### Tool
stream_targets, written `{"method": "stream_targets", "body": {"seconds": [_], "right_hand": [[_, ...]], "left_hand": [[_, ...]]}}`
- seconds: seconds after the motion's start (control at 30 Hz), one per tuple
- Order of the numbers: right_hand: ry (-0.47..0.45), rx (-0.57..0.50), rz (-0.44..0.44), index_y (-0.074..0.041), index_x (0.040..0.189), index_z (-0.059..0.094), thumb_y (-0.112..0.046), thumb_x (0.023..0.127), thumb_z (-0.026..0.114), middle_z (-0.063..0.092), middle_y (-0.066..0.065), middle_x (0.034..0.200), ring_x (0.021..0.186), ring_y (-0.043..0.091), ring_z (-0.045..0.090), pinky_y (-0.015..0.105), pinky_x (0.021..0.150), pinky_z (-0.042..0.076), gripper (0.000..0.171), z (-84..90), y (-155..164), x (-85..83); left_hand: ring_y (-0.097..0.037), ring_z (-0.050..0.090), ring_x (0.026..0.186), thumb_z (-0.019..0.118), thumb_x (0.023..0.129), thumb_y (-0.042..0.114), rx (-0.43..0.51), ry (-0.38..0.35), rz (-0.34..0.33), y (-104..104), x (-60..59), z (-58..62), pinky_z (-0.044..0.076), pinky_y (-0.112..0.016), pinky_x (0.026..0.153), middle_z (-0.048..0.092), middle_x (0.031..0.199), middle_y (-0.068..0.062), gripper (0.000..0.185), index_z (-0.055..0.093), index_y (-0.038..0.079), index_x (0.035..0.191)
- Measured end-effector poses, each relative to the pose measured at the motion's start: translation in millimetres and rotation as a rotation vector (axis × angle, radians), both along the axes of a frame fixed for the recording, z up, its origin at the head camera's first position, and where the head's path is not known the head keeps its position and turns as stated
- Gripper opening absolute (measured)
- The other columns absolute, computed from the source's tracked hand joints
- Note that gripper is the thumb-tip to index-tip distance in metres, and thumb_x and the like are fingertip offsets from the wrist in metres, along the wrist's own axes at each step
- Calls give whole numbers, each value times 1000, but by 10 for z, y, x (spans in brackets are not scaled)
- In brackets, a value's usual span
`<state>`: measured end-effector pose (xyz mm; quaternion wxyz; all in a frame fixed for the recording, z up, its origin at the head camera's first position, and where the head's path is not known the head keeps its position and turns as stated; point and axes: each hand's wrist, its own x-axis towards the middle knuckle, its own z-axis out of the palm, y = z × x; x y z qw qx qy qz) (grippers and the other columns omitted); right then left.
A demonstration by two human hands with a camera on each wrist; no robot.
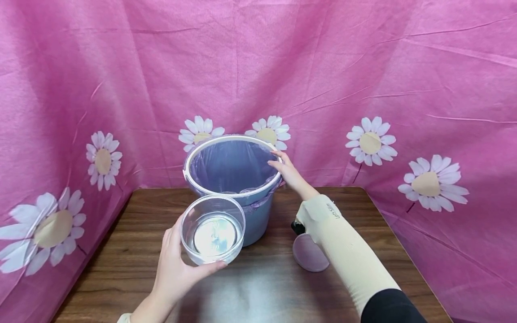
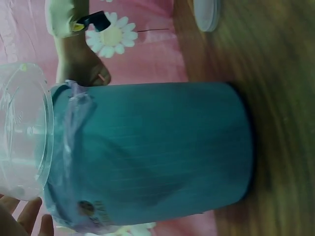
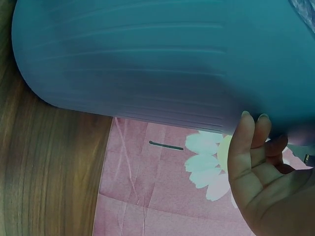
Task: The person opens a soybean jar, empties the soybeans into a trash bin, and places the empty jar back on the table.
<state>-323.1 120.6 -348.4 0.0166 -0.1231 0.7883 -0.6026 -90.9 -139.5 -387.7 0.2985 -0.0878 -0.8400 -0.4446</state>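
My left hand (image 1: pixel 177 260) holds a clear round plastic bowl (image 1: pixel 214 255) by its side, thumb at the near side. The bowl is tilted with its mouth toward the head camera, and nothing shows inside. It is in front of a blue-grey trash bin (image 1: pixel 256 222), which stands upright with a purple bag lining it and a white ring (image 1: pixel 210 190) around its rim. At the bin's right rim my right hand (image 1: pixel 292 175) grips the edge, with some fingers over the ring and others against the outer wall in the right wrist view.
A flat, round, pale disc (image 1: pixel 310 253) lies on the brown wooden table (image 1: pixel 153 224), partly below the right forearm. Pink cloth (image 1: pixel 315 67) with white daisies hangs behind the table and along both sides.
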Motion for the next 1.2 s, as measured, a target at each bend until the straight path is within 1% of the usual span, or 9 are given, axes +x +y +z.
{"method": "stream_targets", "body": {"seconds": [0.13, 0.27, 0.37, 0.53, 0.7, 0.8, 0.9, 1.0, 1.2], "right_hand": [[4, -4, -3, 0, 149, 35, -15, 98, 50, 26, 20, 157, 142, 33, 29, 46, 120, 24, 55, 6, -3, 14], [15, -9, -1, 1, 148, 35, -14, 98, 51, 26, 21, 157, 144, 34, 27, 46, 121, 22, 55, 6, -1, 12], [16, -16, -2, 2, 148, 35, -13, 98, 50, 26, 21, 157, 144, 34, 27, 46, 122, 21, 55, 1, 3, 6], [15, -29, -1, 3, 148, 35, -13, 98, 51, 26, 22, 156, 144, 35, 27, 45, 121, 22, 54, -11, 2, -2], [18, -29, -3, 2, 148, 35, -13, 98, 51, 27, 22, 156, 142, 35, 29, 44, 120, 24, 54, -17, -5, -10], [23, -23, -4, 3, 148, 35, -13, 98, 51, 27, 23, 156, 143, 35, 28, 45, 121, 23, 55, -17, -6, -13], [28, -20, -6, 3, 147, 35, -13, 97, 51, 27, 23, 155, 144, 35, 27, 45, 121, 22, 55, -16, -5, -9], [26, -16, -6, 2, 148, 35, -13, 97, 51, 27, 22, 156, 143, 35, 28, 45, 121, 23, 55, -16, -5, -5], [16, -17, -4, 1, 148, 35, -14, 98, 51, 27, 21, 156, 141, 34, 30, 45, 120, 25, 55, -18, -5, -1]], "left_hand": [[-7, 42, 114, 101, 41, 33, 19, -96, 41, 8, 66, -115, 34, -29, 93, 58, 133, -4, 129, 37, 30, 153], [-8, 43, 117, 101, 42, 35, 30, -161, 73, 20, 118, -204, 34, -31, 95, 57, 134, -4, 129, 35, 31, 153], [-16, 47, 121, 100, 44, 37, 39, -200, 91, 22, 133, -260, 36, -37, 98, 57, 134, -8, 126, 37, 28, 152], [-33, 50, 125, 100, 44, 36, 69, -239, 114, 2, 127, -350, 35, -50, 101, 57, 136, -15, 120, 43, 19, 148], [-39, 49, 125, 100, 44, 36, 58, -271, 141, -21, 136, -446, 36, -54, 101, 56, 137, -18, 122, 41, 17, 149], [-38, 48, 128, 99, 46, 39, 68, -315, 151, -30, 155, -508, 36, -54, 102, 54, 139, -18, 122, 39, 18, 150], [-34, 47, 131, 99, 47, 41, 103, -373, 156, -32, 173, -578, 36, -52, 105, 53, 142, -15, 122, 38, 18, 150], [-31, 47, 130, 99, 47, 43, 129, -424, 165, -27, 192, -657, 37, -51, 104, 51, 143, -14, 123, 36, 19, 151], [-28, 51, 127, 99, 47, 44, 138, -452, 198, -14, 224, -809, 39, -47, 98, 53, 143, -11, 124, 35, 25, 152]]}}
